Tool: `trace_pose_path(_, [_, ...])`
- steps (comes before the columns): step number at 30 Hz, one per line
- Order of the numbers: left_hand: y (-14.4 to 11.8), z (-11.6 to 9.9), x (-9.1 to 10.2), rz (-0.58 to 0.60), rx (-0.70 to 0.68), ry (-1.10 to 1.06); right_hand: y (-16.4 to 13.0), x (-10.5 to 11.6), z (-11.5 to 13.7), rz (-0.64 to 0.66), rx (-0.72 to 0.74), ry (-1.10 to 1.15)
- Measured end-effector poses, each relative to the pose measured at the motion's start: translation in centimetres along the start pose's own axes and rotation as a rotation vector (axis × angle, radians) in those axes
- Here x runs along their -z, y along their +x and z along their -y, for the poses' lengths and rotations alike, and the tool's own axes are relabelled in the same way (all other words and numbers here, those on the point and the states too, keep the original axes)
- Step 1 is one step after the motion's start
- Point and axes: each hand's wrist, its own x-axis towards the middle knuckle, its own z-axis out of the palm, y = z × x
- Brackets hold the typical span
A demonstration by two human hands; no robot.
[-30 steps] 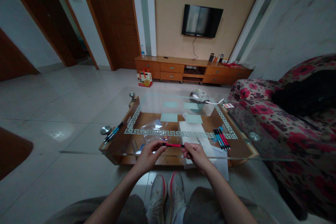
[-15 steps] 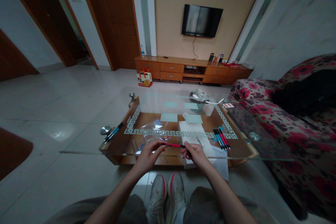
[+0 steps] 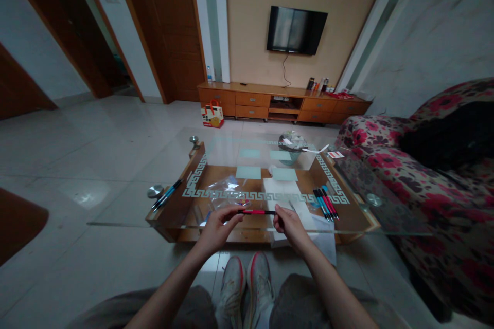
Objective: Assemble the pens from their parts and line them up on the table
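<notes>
Because the red pen (image 3: 257, 212) is pinched at both ends, the left hand (image 3: 216, 227) closed on its left end and the right hand (image 3: 289, 225) closed on its right, it hangs level just above the near edge of the glass desk (image 3: 127, 216); it looks light, stiff and smooth, so a fingertip grip at the ends, or around the middle of the barrel, should hold it without much force. Farther in, a clear plastic bag (image 3: 226, 187) lies under the glass, a row of pens (image 3: 325, 202) sits toward the right edge, and two more pens (image 3: 166, 194) lie at the left edge.
</notes>
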Motion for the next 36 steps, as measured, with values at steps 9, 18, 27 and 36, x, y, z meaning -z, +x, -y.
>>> trace_pose_path(9, [0.1,0.1,0.1,-0.02,0.036,0.028,-0.5,0.1,0.6,-0.007,0.13,-0.166])
trace_pose_path(18, [0.2,0.0,0.1,-0.063,0.057,0.053,-0.7,-0.2,1.1,0.031,0.129,-0.191])
trace_pose_path(27, [0.4,0.3,0.2,-0.082,0.092,0.024,-0.6,-0.1,1.1,0.071,0.191,-0.234])
trace_pose_path(36, [0.2,-0.7,0.0,-0.029,0.169,0.004,-0.7,-0.1,1.3,0.032,0.143,-0.125])
